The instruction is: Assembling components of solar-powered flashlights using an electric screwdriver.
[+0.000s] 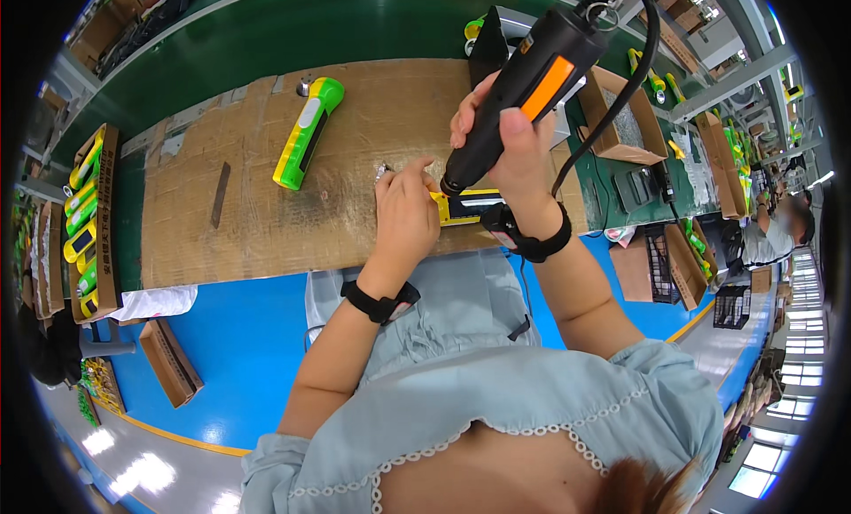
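Observation:
My right hand (519, 155) is wrapped round a black electric screwdriver (527, 93) with an orange stripe, hung from above by a ring and cable. Its nose points down at a yellow flashlight (461, 208) lying on the cardboard. Bent round the near end of that flashlight is my left hand (408, 211), holding it against the work surface; the fingertips partly hide it. Whether the bit touches a screw cannot be made out. A second flashlight (308, 133), green and yellow with a grey switch strip, lies farther left, out of reach of both hands.
Cardboard (266, 221) covers the green bench. A thin metal strip (221, 195) lies on it. At left stands a carton (108, 221) of flashlights; at right are an open carton (620, 124) of small parts and a black device (634, 190). Another person (773, 235) sits far right.

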Demonstrator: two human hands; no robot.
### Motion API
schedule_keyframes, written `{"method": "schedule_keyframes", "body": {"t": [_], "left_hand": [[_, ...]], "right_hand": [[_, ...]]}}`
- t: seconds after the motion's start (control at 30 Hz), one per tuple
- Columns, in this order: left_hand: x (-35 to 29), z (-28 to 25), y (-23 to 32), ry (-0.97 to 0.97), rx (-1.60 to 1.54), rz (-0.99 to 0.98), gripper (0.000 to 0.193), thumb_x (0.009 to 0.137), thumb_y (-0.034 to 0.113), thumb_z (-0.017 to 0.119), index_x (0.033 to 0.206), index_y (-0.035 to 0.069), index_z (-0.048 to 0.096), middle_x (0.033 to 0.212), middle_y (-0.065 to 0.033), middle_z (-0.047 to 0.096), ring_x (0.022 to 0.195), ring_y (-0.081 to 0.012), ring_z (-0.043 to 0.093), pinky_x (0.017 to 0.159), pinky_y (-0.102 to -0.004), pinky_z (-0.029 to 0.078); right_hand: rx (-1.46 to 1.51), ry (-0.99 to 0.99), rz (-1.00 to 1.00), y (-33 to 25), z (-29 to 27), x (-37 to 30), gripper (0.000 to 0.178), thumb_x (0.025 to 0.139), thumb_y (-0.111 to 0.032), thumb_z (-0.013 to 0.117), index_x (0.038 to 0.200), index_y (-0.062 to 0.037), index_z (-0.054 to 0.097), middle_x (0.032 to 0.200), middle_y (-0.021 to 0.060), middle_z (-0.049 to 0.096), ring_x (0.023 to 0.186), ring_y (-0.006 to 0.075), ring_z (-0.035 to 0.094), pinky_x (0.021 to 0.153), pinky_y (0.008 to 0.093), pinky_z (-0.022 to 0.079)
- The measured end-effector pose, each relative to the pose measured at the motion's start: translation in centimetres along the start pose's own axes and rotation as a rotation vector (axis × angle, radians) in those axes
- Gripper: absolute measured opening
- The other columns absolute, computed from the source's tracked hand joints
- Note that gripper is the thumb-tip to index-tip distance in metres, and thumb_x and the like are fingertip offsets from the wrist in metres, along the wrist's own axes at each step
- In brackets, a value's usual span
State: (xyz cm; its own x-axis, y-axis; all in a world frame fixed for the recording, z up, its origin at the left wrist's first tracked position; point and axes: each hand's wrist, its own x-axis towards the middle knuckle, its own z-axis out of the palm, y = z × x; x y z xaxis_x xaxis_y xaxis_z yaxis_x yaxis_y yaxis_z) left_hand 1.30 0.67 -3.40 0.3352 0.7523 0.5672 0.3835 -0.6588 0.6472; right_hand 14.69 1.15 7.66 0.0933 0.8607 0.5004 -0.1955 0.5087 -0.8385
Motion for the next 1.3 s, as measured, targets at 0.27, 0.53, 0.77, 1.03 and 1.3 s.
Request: {"method": "schedule_keyframes", "body": {"t": [0.27, 0.53, 0.77, 1.03, 1.3], "left_hand": [[0.2, 0.4, -0.1, 0.022, -0.021, -0.003, 0.046, 0.069, -0.007, 0.049, 0.114, 0.002, 0.048, 0.081, -0.0077, 0.057, 0.085, -0.0266, 0.056, 0.088, -0.0396, 0.035], [0.3, 0.4, 0.0, 0.014, 0.034, -0.041, 0.037, 0.070, -0.006, 0.047, 0.105, 0.004, 0.053, 0.078, -0.0076, 0.057, 0.080, -0.0259, 0.056, 0.086, -0.0390, 0.036], [0.2, 0.1, 0.5, -0.050, 0.044, -0.066, 0.030, 0.077, -0.006, 0.041, 0.104, 0.003, 0.052, 0.079, -0.0087, 0.058, 0.080, -0.0252, 0.056, 0.092, -0.0401, 0.031], [-0.3, 0.1, 0.5, -0.010, 0.036, -0.008, 0.031, 0.075, -0.007, 0.043, 0.102, 0.003, 0.053, 0.080, -0.0079, 0.058, 0.084, -0.0246, 0.054, 0.091, -0.0400, 0.030], [-0.5, 0.0, 0.7, 0.033, 0.105, 0.029, 0.027, 0.074, -0.003, 0.048, 0.099, 0.004, 0.055, 0.083, -0.0064, 0.058, 0.086, -0.0237, 0.054, 0.089, -0.0406, 0.029]], "right_hand": [[-0.005, -0.032, 0.030, 0.6, 0.0, 0.0, 0.054, 0.078, -0.046, 0.066, 0.098, -0.0001, 0.046, 0.071, 0.0109, 0.055, 0.061, 0.0185, 0.057, 0.056, 0.0286, 0.047], [-0.027, -0.059, 0.003, 0.1, 0.1, -0.6, 0.057, 0.074, -0.044, 0.072, 0.100, -0.0014, 0.046, 0.074, 0.0095, 0.056, 0.064, 0.0172, 0.057, 0.059, 0.0283, 0.048], [0.060, 0.220, -0.383, -5.2, -3.0, 0.0, 0.055, 0.079, -0.045, 0.066, 0.101, 0.0013, 0.047, 0.073, 0.0113, 0.056, 0.059, 0.0181, 0.058, 0.054, 0.0282, 0.048], [-0.331, 0.473, -0.520, -4.7, -9.2, 4.5, 0.030, 0.088, -0.023, 0.060, 0.097, 0.0026, 0.048, 0.069, 0.0126, 0.058, 0.057, 0.0210, 0.057, 0.053, 0.0321, 0.049], [-0.369, 0.398, -0.345, -3.4, -10.4, 5.9, 0.023, 0.083, -0.013, 0.067, 0.089, -0.0013, 0.049, 0.065, 0.0057, 0.059, 0.051, 0.0121, 0.056, 0.050, 0.0229, 0.045]]}}
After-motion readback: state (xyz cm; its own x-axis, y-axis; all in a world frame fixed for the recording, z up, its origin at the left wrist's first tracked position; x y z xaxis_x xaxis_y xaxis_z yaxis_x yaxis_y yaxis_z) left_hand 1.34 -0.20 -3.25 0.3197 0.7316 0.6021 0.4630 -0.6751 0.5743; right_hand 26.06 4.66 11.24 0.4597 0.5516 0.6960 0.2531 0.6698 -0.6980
